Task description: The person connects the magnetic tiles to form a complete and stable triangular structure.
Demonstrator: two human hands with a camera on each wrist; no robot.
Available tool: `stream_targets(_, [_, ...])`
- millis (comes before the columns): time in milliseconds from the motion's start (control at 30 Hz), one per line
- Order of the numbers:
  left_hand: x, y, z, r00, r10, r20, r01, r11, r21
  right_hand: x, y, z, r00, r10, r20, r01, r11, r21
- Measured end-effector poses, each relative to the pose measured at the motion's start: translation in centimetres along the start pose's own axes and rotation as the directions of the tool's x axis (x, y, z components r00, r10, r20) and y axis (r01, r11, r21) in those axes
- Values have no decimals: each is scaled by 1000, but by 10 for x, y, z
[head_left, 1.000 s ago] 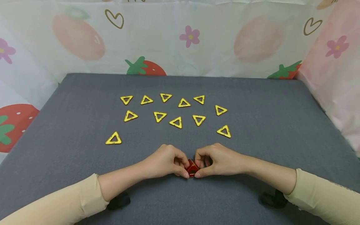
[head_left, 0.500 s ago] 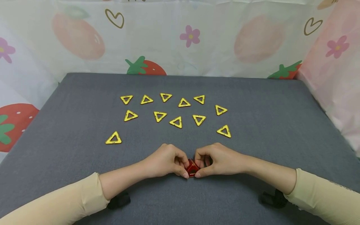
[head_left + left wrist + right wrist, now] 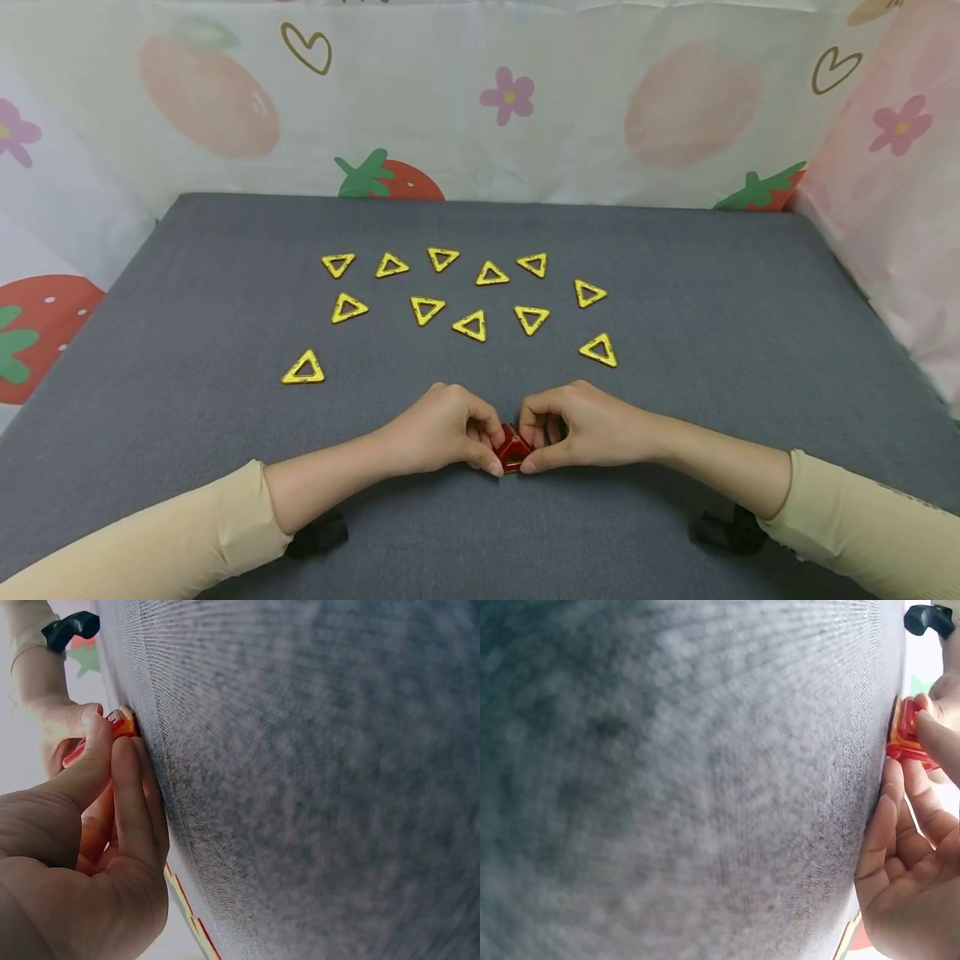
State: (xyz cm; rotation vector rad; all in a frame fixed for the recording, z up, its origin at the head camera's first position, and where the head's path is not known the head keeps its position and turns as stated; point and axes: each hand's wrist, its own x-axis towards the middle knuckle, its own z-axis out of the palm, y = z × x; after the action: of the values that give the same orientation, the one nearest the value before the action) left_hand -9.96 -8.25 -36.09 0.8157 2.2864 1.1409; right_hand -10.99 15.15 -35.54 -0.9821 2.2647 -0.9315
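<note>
Between my hands, near the front of the table, stands a small red pyramid (image 3: 513, 448) that looks put together from triangular magnetic tiles. My left hand (image 3: 442, 429) grips its left side with thumb and fingertips. From the right, my right hand (image 3: 588, 427) pinches the opposite side. The left wrist view shows only a bit of the red pyramid (image 3: 124, 724) past the left fingers. Orange edges show on the pyramid (image 3: 907, 733) in the right wrist view, low against the cloth. Fingers hide much of its sides.
Several yellow triangular tiles with open centres lie flat and apart beyond the hands, among them one at the left (image 3: 303, 368) and one at the right (image 3: 598, 350). Grey cloth covers the table (image 3: 750, 333). A printed curtain (image 3: 570, 100) hangs along the back and sides.
</note>
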Motion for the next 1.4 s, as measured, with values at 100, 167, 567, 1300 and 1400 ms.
stream_targets(100, [0,0,0,1000,-4,-1,4,1000,5,0,0,0,1000,-1,-1,1,1000,-3])
stream_targets(167, [1,0,0,1000,-7,-1,7,1000,5,0,0,-1,1000,-1,-3,1,1000,-5])
stream_targets(567, [0,2,-1,999,-34,8,34,999,-15,1,0,-1,1000,-9,-9,9,1000,-2])
stream_targets(1300, [-1,6,-6,982,2,-191,-3,1000,-6,2,1,-5,964,73,-255,-65,997,41])
stream_targets(1400, [-1,6,-8,980,-1,-199,-5,1000,-30,2,1,-7,957,68,-282,-58,997,44])
